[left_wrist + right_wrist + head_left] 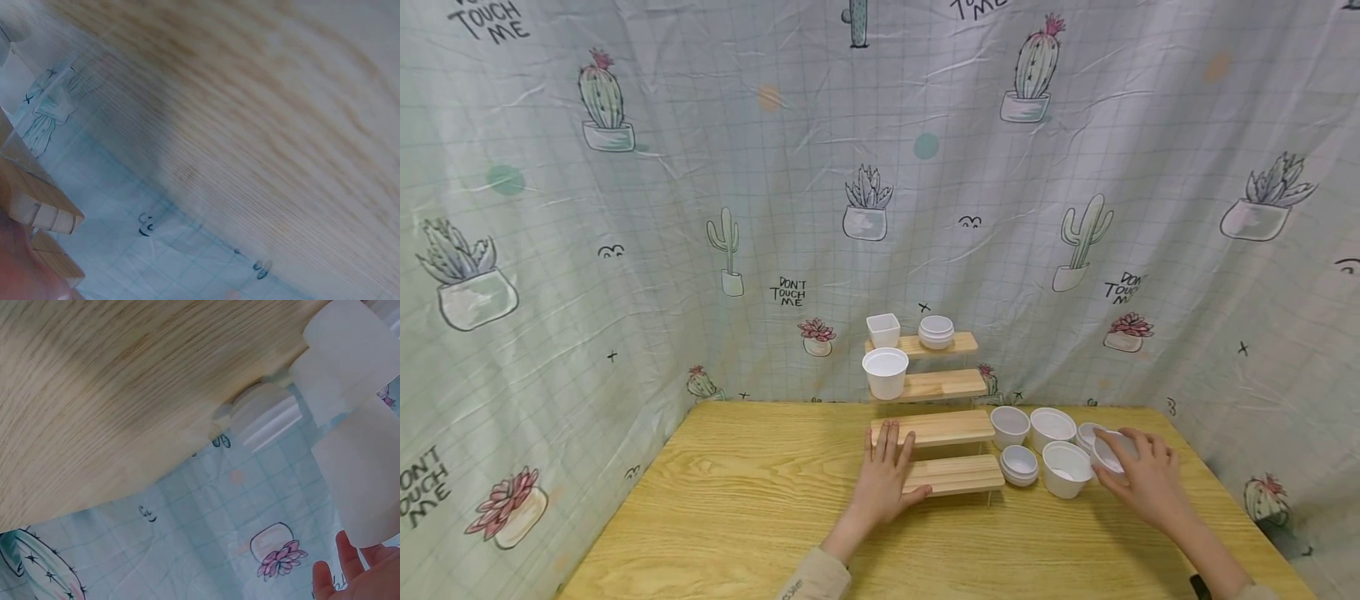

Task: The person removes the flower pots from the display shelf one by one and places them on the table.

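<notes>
My left hand [880, 483] rests on the lower boards of a wooden stepped rack [955, 475], its fingers lying straight over them. In the left wrist view part of that hand [28, 265] shows beside the board ends [47, 209]. On the right of the table my right hand [1150, 483] grips a round white plastic pot [1111, 452], tilted among the other pots. The right wrist view shows its fingertips [350, 559] against the white pot [365, 475]. Nearest to it stand a white pot [1066, 471] and a partly hidden small one [1087, 435].
Right of the rack are more white pots [1052, 427] and a low ridged one [1019, 465]. The upper boards hold a square pot [883, 331], a ridged round pot [936, 332] and a larger round pot [886, 373]. A cactus-print curtain [925, 192] closes off the table's back and sides.
</notes>
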Tool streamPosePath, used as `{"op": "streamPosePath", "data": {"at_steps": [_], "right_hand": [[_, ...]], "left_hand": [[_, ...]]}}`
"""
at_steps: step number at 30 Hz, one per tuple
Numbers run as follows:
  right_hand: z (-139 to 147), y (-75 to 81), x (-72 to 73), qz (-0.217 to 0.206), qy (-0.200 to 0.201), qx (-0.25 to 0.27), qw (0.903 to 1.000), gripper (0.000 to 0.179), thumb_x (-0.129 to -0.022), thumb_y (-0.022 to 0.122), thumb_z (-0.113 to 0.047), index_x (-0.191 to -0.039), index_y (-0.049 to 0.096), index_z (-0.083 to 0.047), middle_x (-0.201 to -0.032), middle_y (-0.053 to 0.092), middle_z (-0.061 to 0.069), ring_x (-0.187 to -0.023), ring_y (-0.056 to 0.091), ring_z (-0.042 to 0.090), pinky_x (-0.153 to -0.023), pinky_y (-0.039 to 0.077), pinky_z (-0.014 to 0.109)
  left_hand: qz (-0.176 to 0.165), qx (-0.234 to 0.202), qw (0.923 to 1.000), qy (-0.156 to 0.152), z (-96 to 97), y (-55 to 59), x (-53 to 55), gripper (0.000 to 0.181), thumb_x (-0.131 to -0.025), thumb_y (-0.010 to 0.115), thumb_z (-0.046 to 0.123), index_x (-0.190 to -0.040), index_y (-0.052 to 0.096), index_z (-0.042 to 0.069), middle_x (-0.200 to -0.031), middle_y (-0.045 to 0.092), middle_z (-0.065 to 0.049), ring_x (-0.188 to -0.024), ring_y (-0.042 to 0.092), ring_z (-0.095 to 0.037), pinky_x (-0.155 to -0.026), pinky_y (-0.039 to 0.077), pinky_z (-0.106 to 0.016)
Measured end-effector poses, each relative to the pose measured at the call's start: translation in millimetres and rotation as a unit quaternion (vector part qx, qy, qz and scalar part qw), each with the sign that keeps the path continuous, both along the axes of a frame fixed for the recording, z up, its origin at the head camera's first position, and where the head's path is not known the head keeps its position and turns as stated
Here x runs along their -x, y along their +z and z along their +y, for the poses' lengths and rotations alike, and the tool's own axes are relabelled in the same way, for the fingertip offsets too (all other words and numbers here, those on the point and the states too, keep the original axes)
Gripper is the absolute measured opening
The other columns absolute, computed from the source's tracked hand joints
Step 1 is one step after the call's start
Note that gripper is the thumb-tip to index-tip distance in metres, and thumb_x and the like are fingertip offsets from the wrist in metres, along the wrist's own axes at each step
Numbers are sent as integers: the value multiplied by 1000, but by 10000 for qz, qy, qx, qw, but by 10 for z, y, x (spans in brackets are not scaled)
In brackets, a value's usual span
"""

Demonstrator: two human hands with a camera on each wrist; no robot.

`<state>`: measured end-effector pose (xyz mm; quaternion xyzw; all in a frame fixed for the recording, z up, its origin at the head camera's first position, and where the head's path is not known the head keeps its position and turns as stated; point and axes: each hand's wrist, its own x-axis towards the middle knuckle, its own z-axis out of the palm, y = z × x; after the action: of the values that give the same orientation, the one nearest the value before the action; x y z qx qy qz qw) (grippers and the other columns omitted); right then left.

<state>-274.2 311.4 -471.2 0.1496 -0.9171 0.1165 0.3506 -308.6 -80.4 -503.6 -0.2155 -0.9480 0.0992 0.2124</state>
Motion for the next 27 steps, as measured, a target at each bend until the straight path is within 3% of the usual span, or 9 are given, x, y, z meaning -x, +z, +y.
{"op": "streamPosePath", "data": {"at_steps": [18,27], "right_hand": [[134,-91,2,-77,-288,-190,9994,53,-70,71,-32,-117,52,-15,-108,47,22,-91,40,41,-67,27,53],[172,-164,44,-257,-329,-419,9982,54,-70,71,-32,-117,52,-15,-106,48,21,-91,43,42,-69,29,56]], "left_hand": [[104,-144,9998,-91,3,-18,4,86,-80,23,72,-142,22,12,-146,18,-21,-137,15,-34,-107,15,-54],[-77,-107,9999,16,4,-2,2,86,-80,26,72,-143,19,13,-148,15,-21,-137,12,-34,-108,13,-53]]}}
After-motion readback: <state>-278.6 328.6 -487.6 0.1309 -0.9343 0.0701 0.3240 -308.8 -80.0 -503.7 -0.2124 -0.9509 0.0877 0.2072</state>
